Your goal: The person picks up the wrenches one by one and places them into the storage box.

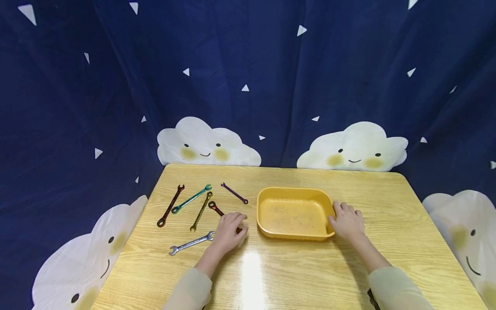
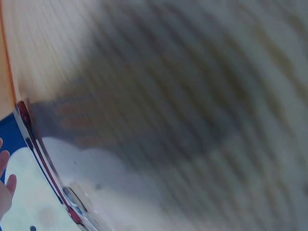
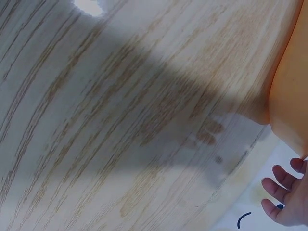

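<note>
My left hand (image 1: pixel 230 232) is low over a dark red wrench (image 1: pixel 218 211), fingers spread and partly hiding it. The lower end shows between finger and thumb; a firm hold is not visible. In the left wrist view, the fingertips (image 2: pixel 6 161) appear at the left edge, with a red wrench (image 2: pixel 41 154) beside them. My right hand (image 1: pixel 348 221) holds the right rim of a yellow plastic basin (image 1: pixel 296 236), its thumb over the edge. In the right wrist view, several fingers (image 3: pixel 275 190) spread outside the basin wall (image 3: pixel 291 91).
Left of the basin lie a purple wrench (image 1: pixel 234 193), a teal wrench (image 1: pixel 191 199), a yellow-green wrench (image 1: pixel 201 212), another dark red wrench (image 1: pixel 170 206) and a silver open-end wrench (image 1: pixel 191 243). A blue curtain (image 1: pixel 248 51) with clouds hangs behind the wooden table (image 1: pixel 302 275).
</note>
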The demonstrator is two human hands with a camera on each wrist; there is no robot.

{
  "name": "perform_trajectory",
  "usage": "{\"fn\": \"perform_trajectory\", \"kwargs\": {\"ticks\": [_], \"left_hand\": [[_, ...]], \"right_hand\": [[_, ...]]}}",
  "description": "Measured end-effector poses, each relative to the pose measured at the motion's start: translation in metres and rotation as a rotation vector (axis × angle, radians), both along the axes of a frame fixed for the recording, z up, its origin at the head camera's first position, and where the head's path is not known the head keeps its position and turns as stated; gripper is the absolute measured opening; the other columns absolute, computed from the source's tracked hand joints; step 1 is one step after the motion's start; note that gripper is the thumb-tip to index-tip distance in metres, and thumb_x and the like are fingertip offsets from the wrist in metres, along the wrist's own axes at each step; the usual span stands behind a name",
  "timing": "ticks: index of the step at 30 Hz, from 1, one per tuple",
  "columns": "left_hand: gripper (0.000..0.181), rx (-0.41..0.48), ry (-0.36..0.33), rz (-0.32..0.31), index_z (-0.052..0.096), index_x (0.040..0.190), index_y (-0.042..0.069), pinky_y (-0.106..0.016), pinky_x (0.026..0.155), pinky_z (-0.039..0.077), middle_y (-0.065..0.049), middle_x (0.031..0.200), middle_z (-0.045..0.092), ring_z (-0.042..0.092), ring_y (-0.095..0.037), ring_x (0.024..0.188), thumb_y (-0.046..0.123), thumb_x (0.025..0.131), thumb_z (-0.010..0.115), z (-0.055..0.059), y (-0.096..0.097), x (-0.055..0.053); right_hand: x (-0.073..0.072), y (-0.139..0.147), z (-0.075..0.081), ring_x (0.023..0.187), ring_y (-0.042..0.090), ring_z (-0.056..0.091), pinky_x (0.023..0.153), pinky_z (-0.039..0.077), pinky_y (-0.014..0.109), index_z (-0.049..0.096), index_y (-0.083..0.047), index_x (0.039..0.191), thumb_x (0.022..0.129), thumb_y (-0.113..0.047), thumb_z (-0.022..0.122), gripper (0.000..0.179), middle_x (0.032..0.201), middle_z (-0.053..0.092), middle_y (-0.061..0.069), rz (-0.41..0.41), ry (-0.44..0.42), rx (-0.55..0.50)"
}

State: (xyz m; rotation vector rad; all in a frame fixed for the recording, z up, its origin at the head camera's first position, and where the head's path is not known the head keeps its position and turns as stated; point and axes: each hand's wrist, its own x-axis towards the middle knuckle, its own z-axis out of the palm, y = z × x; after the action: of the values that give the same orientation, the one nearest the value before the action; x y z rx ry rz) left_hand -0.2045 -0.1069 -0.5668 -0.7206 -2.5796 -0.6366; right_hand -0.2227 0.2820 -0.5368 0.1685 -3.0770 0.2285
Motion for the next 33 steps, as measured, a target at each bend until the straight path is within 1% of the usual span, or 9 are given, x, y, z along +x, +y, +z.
{"fn": "perform_trajectory", "kwargs": {"ticks": [3, 5, 7, 10, 13, 19, 24, 28, 33], "left_hand": [[0.028, 0.036, 0.051, -0.020, 0.062, 0.102, 0.009, -0.044, 0.087, 0.038, -0.004, 0.102, 0.061, 0.054, -0.024, 0.096, 0.018, 0.076, 0.068, -0.003, -0.007, 0.000], [0.029, 0.052, 0.047, -0.021, 0.063, 0.102, 0.009, -0.044, 0.088, 0.038, -0.004, 0.102, 0.061, 0.054, -0.024, 0.097, 0.018, 0.075, 0.070, -0.003, -0.012, 0.001], [0.031, 0.073, 0.010, -0.022, 0.063, 0.104, 0.009, -0.045, 0.091, 0.038, -0.005, 0.104, 0.062, 0.054, -0.024, 0.100, 0.019, 0.075, 0.071, -0.003, -0.018, 0.002], [0.032, 0.075, -0.051, -0.001, 0.063, 0.106, 0.010, -0.046, 0.095, 0.037, -0.004, 0.106, 0.062, 0.054, -0.023, 0.102, 0.021, 0.076, 0.071, -0.002, -0.025, 0.005], [0.032, 0.091, -0.099, 0.008, 0.063, 0.106, 0.009, -0.047, 0.096, 0.035, -0.004, 0.107, 0.061, 0.054, -0.023, 0.102, 0.019, 0.077, 0.070, -0.003, -0.034, 0.007], [0.030, 0.138, -0.114, 0.015, 0.064, 0.104, 0.006, -0.049, 0.096, 0.034, -0.007, 0.105, 0.063, 0.054, -0.027, 0.102, 0.016, 0.076, 0.071, -0.007, -0.048, 0.009], [0.033, 0.175, -0.126, 0.023, 0.064, 0.104, 0.005, -0.050, 0.096, 0.034, -0.008, 0.105, 0.063, 0.054, -0.028, 0.103, 0.016, 0.075, 0.073, -0.011, -0.059, 0.011], [0.035, 0.198, -0.131, 0.036, 0.064, 0.103, 0.007, -0.050, 0.094, 0.035, -0.007, 0.104, 0.063, 0.054, -0.028, 0.102, 0.016, 0.072, 0.075, -0.013, -0.069, 0.014], [0.036, 0.219, -0.162, 0.055, 0.064, 0.101, 0.009, -0.050, 0.092, 0.037, -0.004, 0.101, 0.064, 0.055, -0.027, 0.101, 0.015, 0.068, 0.078, -0.016, -0.081, 0.018]], "right_hand": [[0.000, 0.000, 0.000, 0.103, 0.041, 0.045, 0.080, 0.032, 0.059, 0.043, -0.001, 0.120, 0.090, -0.028, 0.044, 0.040, 0.112, 0.048, 0.024, 0.000, -0.004, 0.000], [0.000, 0.000, 0.001, 0.103, 0.041, 0.045, 0.080, 0.032, 0.059, 0.043, -0.001, 0.120, 0.090, -0.028, 0.044, 0.040, 0.112, 0.048, 0.024, 0.000, -0.007, -0.001], [0.000, -0.001, 0.001, 0.103, 0.042, 0.044, 0.080, 0.032, 0.059, 0.042, -0.001, 0.120, 0.090, -0.028, 0.044, 0.041, 0.113, 0.048, 0.024, 0.000, -0.007, -0.001], [0.000, -0.001, 0.001, 0.102, 0.042, 0.045, 0.080, 0.032, 0.059, 0.042, -0.001, 0.120, 0.090, -0.028, 0.044, 0.040, 0.112, 0.048, 0.024, -0.001, -0.008, -0.002], [0.000, -0.001, 0.002, 0.102, 0.043, 0.045, 0.080, 0.032, 0.059, 0.042, -0.001, 0.120, 0.090, -0.028, 0.044, 0.041, 0.113, 0.048, 0.024, -0.001, -0.014, -0.004], [0.001, -0.001, 0.002, 0.105, 0.044, 0.044, 0.082, 0.031, 0.060, 0.041, 0.000, 0.123, 0.090, -0.028, 0.044, 0.043, 0.116, 0.046, 0.026, 0.003, -0.018, -0.006], [0.001, -0.001, 0.002, 0.105, 0.045, 0.044, 0.082, 0.031, 0.061, 0.040, 0.000, 0.124, 0.091, -0.028, 0.044, 0.044, 0.116, 0.046, 0.026, 0.003, -0.018, -0.010], [0.001, -0.001, 0.002, 0.105, 0.045, 0.043, 0.083, 0.031, 0.061, 0.040, 0.000, 0.124, 0.091, -0.028, 0.044, 0.044, 0.117, 0.046, 0.026, 0.002, -0.025, -0.011], [0.001, -0.001, 0.002, 0.105, 0.045, 0.043, 0.083, 0.031, 0.061, 0.039, 0.000, 0.125, 0.091, -0.028, 0.044, 0.045, 0.117, 0.046, 0.026, -0.002, -0.033, -0.011]]}}
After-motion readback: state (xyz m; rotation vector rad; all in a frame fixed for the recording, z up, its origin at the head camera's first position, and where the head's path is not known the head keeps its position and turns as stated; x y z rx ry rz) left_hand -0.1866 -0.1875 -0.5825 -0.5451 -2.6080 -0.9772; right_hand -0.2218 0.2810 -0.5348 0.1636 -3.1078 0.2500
